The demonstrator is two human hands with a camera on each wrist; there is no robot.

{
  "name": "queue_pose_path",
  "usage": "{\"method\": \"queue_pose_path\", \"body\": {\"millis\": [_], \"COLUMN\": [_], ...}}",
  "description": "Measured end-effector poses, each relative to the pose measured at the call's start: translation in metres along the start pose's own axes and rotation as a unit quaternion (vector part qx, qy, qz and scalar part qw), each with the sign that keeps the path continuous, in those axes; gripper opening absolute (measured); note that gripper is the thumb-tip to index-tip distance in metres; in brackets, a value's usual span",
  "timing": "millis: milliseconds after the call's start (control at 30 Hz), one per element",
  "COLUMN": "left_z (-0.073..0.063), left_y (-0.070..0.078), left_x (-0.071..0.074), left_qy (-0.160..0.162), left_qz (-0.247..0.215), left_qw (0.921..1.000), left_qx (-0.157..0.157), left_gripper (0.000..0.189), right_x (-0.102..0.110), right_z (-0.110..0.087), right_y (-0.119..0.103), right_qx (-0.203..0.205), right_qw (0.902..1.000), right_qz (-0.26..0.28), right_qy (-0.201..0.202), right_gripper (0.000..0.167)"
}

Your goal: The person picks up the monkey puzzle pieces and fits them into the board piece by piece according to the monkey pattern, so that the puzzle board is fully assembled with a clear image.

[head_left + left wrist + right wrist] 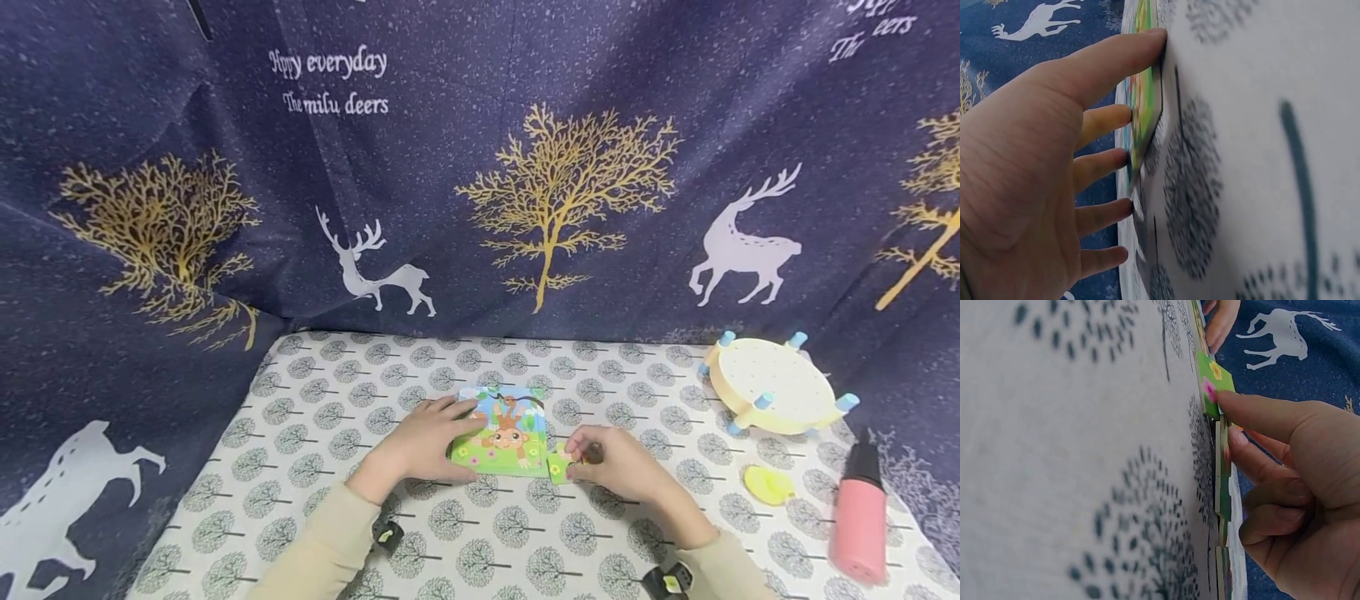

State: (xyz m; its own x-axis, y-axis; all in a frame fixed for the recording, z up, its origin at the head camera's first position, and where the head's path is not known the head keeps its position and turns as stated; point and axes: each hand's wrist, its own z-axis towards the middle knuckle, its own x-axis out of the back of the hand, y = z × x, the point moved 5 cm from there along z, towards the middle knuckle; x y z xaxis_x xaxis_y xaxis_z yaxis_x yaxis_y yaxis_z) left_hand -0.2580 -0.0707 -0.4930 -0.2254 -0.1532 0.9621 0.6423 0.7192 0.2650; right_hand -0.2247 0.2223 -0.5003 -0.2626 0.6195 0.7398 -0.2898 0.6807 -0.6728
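Note:
A jigsaw puzzle (508, 433) with a monkey hanging above green grass lies flat on the patterned tablecloth. My left hand (429, 442) rests at its left side, fingers straight; the thumb (1125, 53) lies along the near edge. Just off the puzzle's lower right corner, my right hand (618, 462) pinches a green puzzle piece (1215, 380) with pink and yellow flowers between thumb and fingers. That piece looks slightly tilted in the right wrist view. Beside and below the right hand lie other puzzle pieces (1219, 481), seen edge-on; the hand mostly hides them in the head view.
On the right stand a cream round toy stool-like frame (772, 385) with blue-tipped legs, a yellow toy piece (768, 484) and a pink pump bottle (860, 521) with a black nozzle. A dark blue cloth (420, 167) with deer and trees hangs behind the table.

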Motion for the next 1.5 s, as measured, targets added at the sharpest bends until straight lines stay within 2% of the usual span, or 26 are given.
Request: {"method": "queue_pose_path", "body": {"millis": [200, 300, 467, 733, 833, 1000, 1200, 1500], "left_z": [-0.009, -0.014, -0.019, -0.02, -0.019, -0.019, -0.018, -0.016], "left_y": [-0.007, -0.009, -0.013, -0.014, -0.014, -0.014, -0.015, -0.015], "left_x": [-0.002, -0.001, 0.001, 0.001, 0.002, 0.004, 0.002, 0.0], "left_qy": [0.001, 0.003, 0.012, 0.011, 0.01, 0.012, 0.01, 0.022], "left_qz": [-0.005, -0.011, -0.011, -0.014, -0.016, -0.019, -0.012, -0.008], "left_qw": [1.0, 0.9999, 0.9999, 0.9998, 0.9998, 0.9997, 0.9999, 0.9997], "left_qx": [0.003, 0.004, 0.003, 0.004, 0.005, 0.003, 0.001, 0.006], "left_gripper": [0.081, 0.078, 0.074, 0.073, 0.073, 0.073, 0.074, 0.079], "right_x": [-0.001, -0.002, -0.001, -0.001, -0.001, -0.002, -0.015, -0.043], "right_z": [-0.001, -0.001, -0.001, 0.001, 0.004, 0.01, 0.026, 0.049], "right_y": [0.001, 0.002, 0.004, 0.004, 0.003, -0.005, -0.02, -0.051], "right_qx": [0.009, -0.001, -0.013, -0.011, -0.013, -0.022, -0.011, -0.011], "right_qw": [0.9993, 0.9978, 0.9947, 0.989, 0.9874, 0.9872, 0.9926, 0.9932], "right_qz": [0.037, 0.066, 0.102, 0.147, 0.158, 0.157, 0.11, 0.104], "right_qy": [0.003, -0.004, -0.01, -0.014, -0.004, 0.019, 0.05, 0.05], "right_gripper": [0.008, 0.005, 0.009, 0.012, 0.013, 0.012, 0.006, 0.009]}}
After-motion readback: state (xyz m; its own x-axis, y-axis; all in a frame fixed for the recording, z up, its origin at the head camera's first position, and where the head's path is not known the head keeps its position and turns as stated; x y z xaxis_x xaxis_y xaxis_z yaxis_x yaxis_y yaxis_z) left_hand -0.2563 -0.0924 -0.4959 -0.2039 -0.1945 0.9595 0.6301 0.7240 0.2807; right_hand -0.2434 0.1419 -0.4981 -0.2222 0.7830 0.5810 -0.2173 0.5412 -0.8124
